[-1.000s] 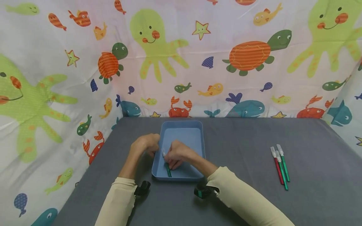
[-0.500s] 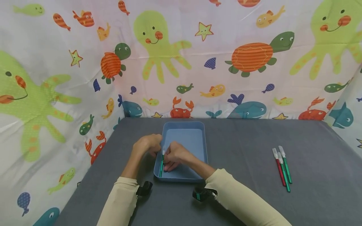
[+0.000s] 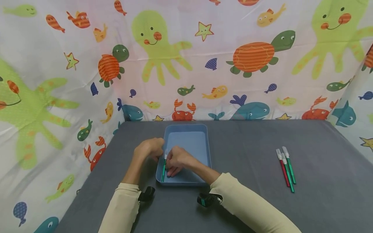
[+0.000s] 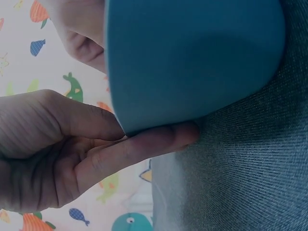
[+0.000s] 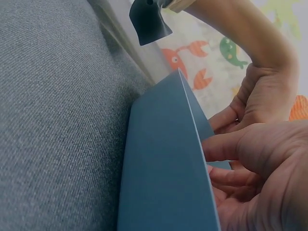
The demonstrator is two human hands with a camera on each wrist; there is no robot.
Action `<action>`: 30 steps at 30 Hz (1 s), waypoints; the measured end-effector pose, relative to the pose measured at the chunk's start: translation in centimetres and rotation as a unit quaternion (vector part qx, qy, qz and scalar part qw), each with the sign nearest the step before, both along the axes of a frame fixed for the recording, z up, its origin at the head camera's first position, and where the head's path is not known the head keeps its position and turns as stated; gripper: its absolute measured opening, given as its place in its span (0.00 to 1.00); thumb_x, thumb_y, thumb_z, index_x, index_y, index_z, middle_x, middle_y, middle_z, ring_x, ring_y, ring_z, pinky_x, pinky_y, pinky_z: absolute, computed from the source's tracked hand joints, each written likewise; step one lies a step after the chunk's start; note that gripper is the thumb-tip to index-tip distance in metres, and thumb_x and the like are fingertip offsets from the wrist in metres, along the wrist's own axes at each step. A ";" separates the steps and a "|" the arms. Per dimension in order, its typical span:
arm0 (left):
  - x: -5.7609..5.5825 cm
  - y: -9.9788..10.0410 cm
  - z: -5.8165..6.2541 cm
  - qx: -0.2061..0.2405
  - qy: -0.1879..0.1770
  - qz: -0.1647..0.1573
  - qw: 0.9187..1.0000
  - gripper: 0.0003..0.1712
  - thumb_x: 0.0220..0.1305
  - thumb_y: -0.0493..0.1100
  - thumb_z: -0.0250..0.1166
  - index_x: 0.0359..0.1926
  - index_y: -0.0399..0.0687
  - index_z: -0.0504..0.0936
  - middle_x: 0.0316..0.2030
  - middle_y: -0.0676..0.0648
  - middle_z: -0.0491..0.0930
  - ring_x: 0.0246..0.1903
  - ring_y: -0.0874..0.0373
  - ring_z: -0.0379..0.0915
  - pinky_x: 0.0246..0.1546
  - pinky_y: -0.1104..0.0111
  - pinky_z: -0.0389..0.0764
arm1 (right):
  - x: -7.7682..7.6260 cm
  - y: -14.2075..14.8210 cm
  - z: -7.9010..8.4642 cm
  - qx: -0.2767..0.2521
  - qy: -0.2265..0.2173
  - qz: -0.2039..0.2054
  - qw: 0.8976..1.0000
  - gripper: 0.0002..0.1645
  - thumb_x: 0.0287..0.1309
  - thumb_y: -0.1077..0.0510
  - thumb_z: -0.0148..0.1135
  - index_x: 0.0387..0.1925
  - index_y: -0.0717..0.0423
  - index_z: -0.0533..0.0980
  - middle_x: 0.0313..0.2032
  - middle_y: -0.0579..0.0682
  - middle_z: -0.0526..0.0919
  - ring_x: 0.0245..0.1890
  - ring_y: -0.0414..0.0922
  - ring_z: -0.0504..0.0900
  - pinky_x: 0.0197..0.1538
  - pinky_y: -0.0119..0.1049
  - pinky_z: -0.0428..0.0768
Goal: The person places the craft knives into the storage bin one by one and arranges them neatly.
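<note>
A blue tray point(image 3: 190, 142) lies on the grey table. My left hand point(image 3: 150, 149) pinches its left rim; in the left wrist view the thumb point(image 4: 94, 122) is at the edge and a finger lies along the outer wall. Inside the tray a thin green pen with a whitish cap point(image 3: 163, 170) lies lengthwise along the left wall. My right hand point(image 3: 177, 160) reaches in from the right, its bent fingertips close against the pen. Whether they hold or only touch it I cannot tell; in the right wrist view the tray wall point(image 5: 163, 159) hides the fingertips.
To the right on the table lie a red pen point(image 3: 283, 168) and two green pens point(image 3: 291, 171), close together, whitish caps pointing away. A curtain point(image 3: 221, 58) printed with sea animals stands behind and at the sides. A black wrist camera point(image 3: 208, 199) hangs under the right sleeve.
The green pen, slanted beside my right fingers a second ago, has shifted left and straightened along the tray's left wall. My right hand moved slightly left with it. The left hand keeps its place.
</note>
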State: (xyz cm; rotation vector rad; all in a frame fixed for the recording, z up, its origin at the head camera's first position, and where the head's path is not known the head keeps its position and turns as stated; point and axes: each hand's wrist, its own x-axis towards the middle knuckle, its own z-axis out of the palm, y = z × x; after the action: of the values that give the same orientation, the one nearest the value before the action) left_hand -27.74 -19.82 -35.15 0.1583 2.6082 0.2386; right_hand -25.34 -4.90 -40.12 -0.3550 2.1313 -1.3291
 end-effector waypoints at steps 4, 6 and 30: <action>0.1 0.0 -0.2 0.018 -0.004 -0.001 1.000 0.10 0.66 0.32 0.62 0.48 0.39 0.76 0.40 0.43 0.80 0.37 0.53 0.76 0.39 0.64 0.78 | 0.3 0.3 0.2 0.017 0.019 0.005 1.000 0.04 0.63 0.71 0.65 0.40 0.66 0.81 0.27 0.64 0.89 0.25 0.53 0.91 0.35 0.45 0.91; 0.1 0.0 -0.1 0.022 -0.005 -0.001 1.000 0.10 0.66 0.32 0.62 0.49 0.38 0.76 0.40 0.43 0.80 0.37 0.53 0.77 0.40 0.63 0.81 | 0.4 0.6 0.4 0.029 0.042 0.006 0.999 0.03 0.64 0.68 0.65 0.40 0.64 0.81 0.25 0.61 0.88 0.22 0.50 0.89 0.33 0.43 0.90; 0.0 0.0 -0.1 0.024 -0.009 0.002 1.000 0.20 0.71 0.33 0.63 0.61 0.34 0.73 0.47 0.38 0.80 0.44 0.48 0.79 0.51 0.56 0.87 | 3.1 11.1 3.6 0.055 0.188 -0.024 0.980 0.06 0.67 0.59 0.68 0.40 0.60 0.82 0.22 0.50 0.83 0.22 0.42 0.80 0.30 0.32 0.84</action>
State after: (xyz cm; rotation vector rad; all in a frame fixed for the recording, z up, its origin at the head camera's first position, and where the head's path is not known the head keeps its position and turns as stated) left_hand -27.71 -19.83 -35.30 0.1673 2.5863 0.3033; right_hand -22.29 6.22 -36.48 -0.5483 2.5267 -1.2383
